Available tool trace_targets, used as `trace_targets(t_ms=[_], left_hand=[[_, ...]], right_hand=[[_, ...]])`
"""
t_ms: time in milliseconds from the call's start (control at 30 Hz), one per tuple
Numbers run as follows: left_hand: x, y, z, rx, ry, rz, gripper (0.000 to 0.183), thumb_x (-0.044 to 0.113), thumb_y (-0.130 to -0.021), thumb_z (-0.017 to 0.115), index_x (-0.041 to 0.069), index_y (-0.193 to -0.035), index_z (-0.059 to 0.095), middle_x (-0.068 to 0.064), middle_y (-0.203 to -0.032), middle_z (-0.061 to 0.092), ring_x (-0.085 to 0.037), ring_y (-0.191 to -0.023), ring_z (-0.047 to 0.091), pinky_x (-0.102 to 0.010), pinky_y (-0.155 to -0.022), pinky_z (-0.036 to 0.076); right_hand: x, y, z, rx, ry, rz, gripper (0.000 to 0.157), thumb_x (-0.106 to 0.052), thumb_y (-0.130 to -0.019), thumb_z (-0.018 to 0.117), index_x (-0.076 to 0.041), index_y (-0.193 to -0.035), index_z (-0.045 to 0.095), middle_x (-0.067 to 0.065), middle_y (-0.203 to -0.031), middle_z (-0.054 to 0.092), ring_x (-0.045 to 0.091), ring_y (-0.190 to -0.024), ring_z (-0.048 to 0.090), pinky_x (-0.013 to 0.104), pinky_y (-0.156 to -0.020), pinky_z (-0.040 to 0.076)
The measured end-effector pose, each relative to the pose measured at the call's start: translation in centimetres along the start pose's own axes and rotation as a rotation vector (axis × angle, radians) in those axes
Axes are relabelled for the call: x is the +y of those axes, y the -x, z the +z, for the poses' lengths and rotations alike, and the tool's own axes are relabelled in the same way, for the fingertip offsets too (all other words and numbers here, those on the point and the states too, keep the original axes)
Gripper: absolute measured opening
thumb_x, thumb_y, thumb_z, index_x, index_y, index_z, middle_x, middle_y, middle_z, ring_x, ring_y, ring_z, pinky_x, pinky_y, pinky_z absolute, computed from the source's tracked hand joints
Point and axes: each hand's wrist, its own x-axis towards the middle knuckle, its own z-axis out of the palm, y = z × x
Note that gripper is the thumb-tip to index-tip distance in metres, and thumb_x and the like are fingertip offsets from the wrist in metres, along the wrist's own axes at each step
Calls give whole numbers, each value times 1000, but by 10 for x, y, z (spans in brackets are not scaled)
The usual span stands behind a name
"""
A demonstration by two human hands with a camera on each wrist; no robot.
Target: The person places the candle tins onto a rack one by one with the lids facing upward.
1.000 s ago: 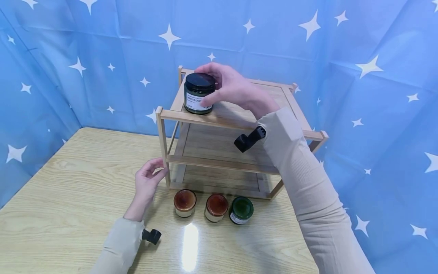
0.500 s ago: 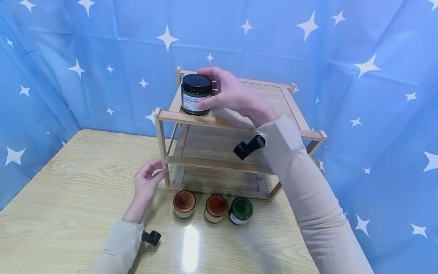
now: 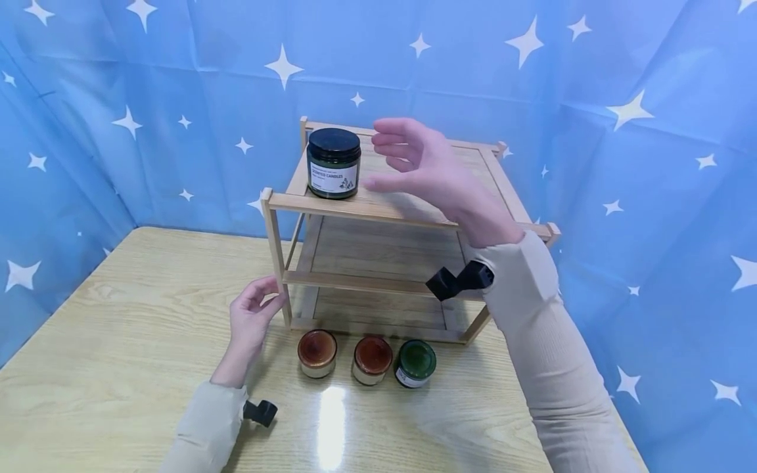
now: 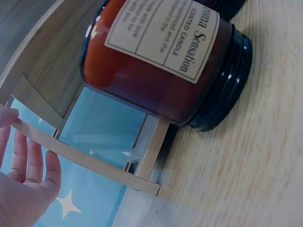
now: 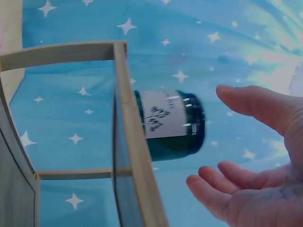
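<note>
right hand (image 3: 426, 167) is hovering, fingers apart; left hand (image 3: 251, 315) is pinching rack (image 3: 384, 246); jar (image 3: 334, 167) near its front-left corner: likely heavy, slick, best cupped mid-body.

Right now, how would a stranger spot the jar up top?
Find the wooden rack before the starry blue curtain. On its top shelf, front left, stands a green jar, black lid up. It's the only jar there; three others stand on the table.
</note>
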Motion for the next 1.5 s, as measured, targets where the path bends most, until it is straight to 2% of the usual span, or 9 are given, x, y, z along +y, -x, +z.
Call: trace_targets(t_ms=[167, 300, 433, 633, 1100, 1500], left_hand=[[1, 1, 0, 2, -9, -17, 44, -27, -73, 55, 9, -94, 68, 1, -86, 66, -10, -84, 61, -22, -77, 55], [1, 1, 0, 11, -23, -29, 45, -27, -74, 55, 11, -94, 68, 2, -86, 66, -10, -84, 61, -22, -77, 55], [2, 2, 0, 15, -33, -36, 44, -27, -74, 55, 9, -94, 68, 3, -85, 66, -10, -84, 61, -21, -77, 55], [3, 2, -1, 8, -24, -33, 40, -27, -75, 55, 6, -95, 67, 1, -86, 66, -10, -85, 61, -22, -77, 55], [4, 1, 1, 12, -22, -43, 43, -26, -75, 54, 10, -92, 68, 2, -85, 66, -10, -84, 61, -22, -78, 55], [3, 1, 0, -2, -26, -33, 40, -26, -75, 55, 7, -95, 67, 2, -86, 66, -10, -84, 61, -22, -77, 55]], right_hand=[[-1, 27, -9, 52, 9, -2, 68, -6, -77, 76, -11, -136, 42, 5, -133, 49, 12, -125, 45, 17, -102, 38], [3, 47, -15, 75, 5, -57, 67, -5, -76, 77, -8, -135, 44, 7, -132, 50, 15, -125, 46, 20, -103, 39], [12, 62, -20, 74, -84, -138, 62, 7, -76, 72, -1, -131, 46, 13, -130, 49, 22, -125, 45, 26, -106, 37], [25, 82, -23, 76, -148, -171, 60, 17, -74, 66, 3, -129, 46, 16, -127, 50, 25, -123, 46, 27, -107, 36], [49, 108, -21, 58, -219, -232, 64, 25, -71, 62, 6, -130, 43, 23, -129, 48, 27, -122, 47, 31, -107, 37], [60, 125, -17, 35, -224, -253, 63, 25, -72, 61, 7, -129, 44, 19, -130, 48, 25, -125, 45, 29, -107, 36]])
